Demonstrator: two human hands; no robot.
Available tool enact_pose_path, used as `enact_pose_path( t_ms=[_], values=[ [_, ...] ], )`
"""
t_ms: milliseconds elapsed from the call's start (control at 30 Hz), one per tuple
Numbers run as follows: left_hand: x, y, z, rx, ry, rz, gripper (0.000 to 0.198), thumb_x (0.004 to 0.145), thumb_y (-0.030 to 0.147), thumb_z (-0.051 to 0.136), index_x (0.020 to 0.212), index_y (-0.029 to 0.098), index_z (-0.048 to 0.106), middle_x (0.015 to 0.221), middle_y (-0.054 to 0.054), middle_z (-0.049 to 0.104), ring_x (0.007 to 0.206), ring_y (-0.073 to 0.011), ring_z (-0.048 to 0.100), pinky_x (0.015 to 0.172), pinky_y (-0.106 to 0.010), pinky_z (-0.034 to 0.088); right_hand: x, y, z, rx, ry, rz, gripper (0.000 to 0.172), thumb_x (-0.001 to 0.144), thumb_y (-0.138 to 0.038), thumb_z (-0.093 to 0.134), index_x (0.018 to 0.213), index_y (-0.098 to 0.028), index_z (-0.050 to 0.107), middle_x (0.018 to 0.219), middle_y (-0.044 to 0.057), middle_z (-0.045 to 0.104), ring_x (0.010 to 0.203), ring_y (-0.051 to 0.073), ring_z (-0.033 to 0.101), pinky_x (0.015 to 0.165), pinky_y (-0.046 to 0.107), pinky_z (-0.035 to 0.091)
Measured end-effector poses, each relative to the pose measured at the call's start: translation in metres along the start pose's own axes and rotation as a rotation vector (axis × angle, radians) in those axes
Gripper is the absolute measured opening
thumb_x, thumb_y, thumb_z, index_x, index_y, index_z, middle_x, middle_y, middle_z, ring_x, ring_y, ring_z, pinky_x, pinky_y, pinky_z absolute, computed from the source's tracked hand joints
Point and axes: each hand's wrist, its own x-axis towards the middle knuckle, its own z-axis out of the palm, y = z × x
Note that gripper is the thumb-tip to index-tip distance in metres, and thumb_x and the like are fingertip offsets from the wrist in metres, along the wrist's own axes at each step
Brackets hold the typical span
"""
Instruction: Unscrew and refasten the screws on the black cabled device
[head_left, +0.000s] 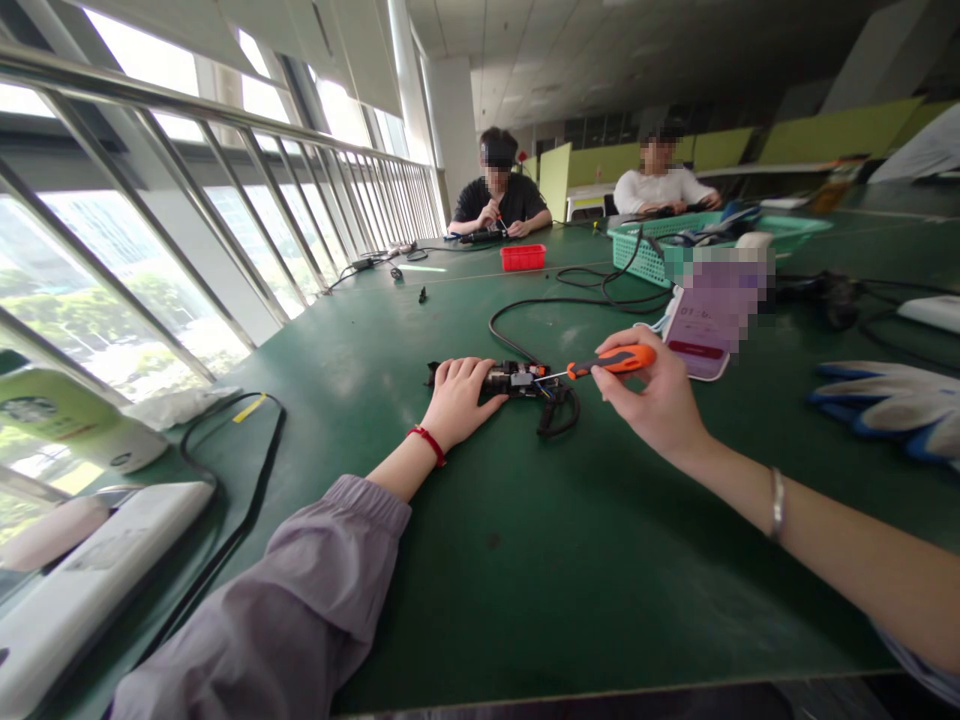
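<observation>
My left hand point(459, 396) lies closed over the left end of a small black device point(517, 381) with exposed wiring, pressing it onto the green table point(525, 540). My right hand point(651, 392) grips an orange-handled screwdriver point(611, 362), its thin shaft pointing left with the tip at the device's right side. A black cable point(559, 415) loops from the device toward me, and another runs off toward the far side.
A phone point(709, 320) lies right of the screwdriver, blue-and-white gloves point(892, 405) further right. A red tray point(523, 257) and green basket point(649, 245) stand farther back. Two people sit working at the far end. White boxes point(82, 570) and a black cord lie at left by the window railing.
</observation>
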Motion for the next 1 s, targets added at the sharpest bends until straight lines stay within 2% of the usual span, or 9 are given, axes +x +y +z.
enact_pose_path(
  t_ms=[167,267,367,433,567,667,833,900,1000],
  values=[
    [-0.0005,-0.0003,0.0001,0.003,-0.001,0.003,0.045,0.085,0.043,0.052,0.122,0.018,0.050,0.118,-0.008,0.055,0.112,-0.0262,0.046,0.104,-0.043,0.026,0.0000,-0.0043,-0.0019,-0.070,-0.025,0.006,0.016,0.082,-0.035,0.056,0.077,-0.020,0.055,0.065,-0.003,0.053,0.052,0.010,0.049,0.051,0.024,0.037],
    [-0.0003,-0.0004,0.0002,0.005,-0.004,0.005,0.045,0.085,0.044,0.051,0.122,0.019,0.050,0.119,-0.009,0.055,0.112,-0.0264,0.046,0.104,-0.043,0.026,-0.0009,-0.0055,-0.0008,-0.068,-0.034,-0.034,0.012,0.080,-0.029,0.058,0.088,-0.020,0.055,0.064,-0.004,0.052,0.053,0.011,0.049,0.054,0.025,0.040],
    [-0.0001,0.0002,-0.0004,0.010,-0.008,0.000,0.045,0.085,0.044,0.051,0.122,0.019,0.050,0.119,-0.008,0.055,0.112,-0.0264,0.045,0.104,-0.043,0.026,-0.0011,-0.0051,0.0007,0.014,0.006,-0.127,0.040,0.072,-0.018,0.062,0.108,-0.022,0.046,0.080,-0.001,0.055,0.068,0.014,0.056,0.064,0.027,0.046],
    [0.0000,0.0008,-0.0009,0.010,-0.008,-0.002,0.045,0.085,0.044,0.051,0.122,0.019,0.050,0.118,-0.008,0.056,0.111,-0.0263,0.046,0.104,-0.043,0.026,-0.0013,-0.0049,0.0006,0.021,0.024,-0.143,0.047,0.071,-0.019,0.063,0.112,-0.023,0.043,0.086,0.001,0.055,0.072,0.014,0.057,0.066,0.028,0.048],
    [0.0000,0.0013,-0.0013,0.005,-0.007,-0.001,0.045,0.085,0.044,0.051,0.122,0.019,0.050,0.118,-0.009,0.055,0.111,-0.0261,0.046,0.104,-0.043,0.026,-0.0033,-0.0052,-0.0014,-0.077,-0.049,-0.044,0.028,0.076,-0.030,0.063,0.100,-0.022,0.051,0.060,-0.006,0.049,0.051,0.012,0.051,0.051,0.025,0.042],
    [0.0002,0.0007,-0.0009,-0.001,-0.009,-0.001,0.044,0.085,0.044,0.051,0.122,0.019,0.050,0.119,-0.009,0.055,0.112,-0.0262,0.046,0.104,-0.043,0.027,-0.0040,-0.0057,-0.0004,-0.105,-0.059,-0.038,0.015,0.078,-0.030,0.060,0.090,-0.022,0.056,0.052,-0.008,0.044,0.046,0.010,0.048,0.050,0.024,0.040],
    [0.0002,0.0003,-0.0008,-0.005,-0.012,-0.010,0.044,0.084,0.044,0.051,0.121,0.020,0.050,0.118,-0.009,0.055,0.112,-0.0266,0.045,0.103,-0.043,0.027,-0.0019,-0.0075,0.0039,-0.003,0.092,-0.143,0.046,0.069,-0.023,0.064,0.110,-0.022,0.043,0.087,0.002,0.057,0.076,0.017,0.058,0.056,0.028,0.044],
    [0.0001,0.0004,-0.0007,-0.007,-0.011,-0.009,0.044,0.084,0.044,0.051,0.121,0.020,0.050,0.118,-0.009,0.055,0.112,-0.0265,0.045,0.104,-0.043,0.027,-0.0017,-0.0085,0.0034,-0.027,0.092,-0.098,0.049,0.068,-0.028,0.066,0.110,-0.022,0.043,0.086,0.002,0.056,0.070,0.016,0.056,0.053,0.028,0.043],
    [-0.0001,0.0007,-0.0007,-0.010,-0.010,-0.008,0.044,0.085,0.044,0.051,0.121,0.020,0.050,0.118,-0.009,0.055,0.112,-0.0263,0.046,0.104,-0.044,0.026,-0.0029,-0.0100,0.0010,-0.113,0.016,-0.011,0.039,0.072,-0.037,0.064,0.104,-0.021,0.049,0.064,-0.005,0.051,0.051,0.012,0.049,0.049,0.025,0.039]
  ],
)
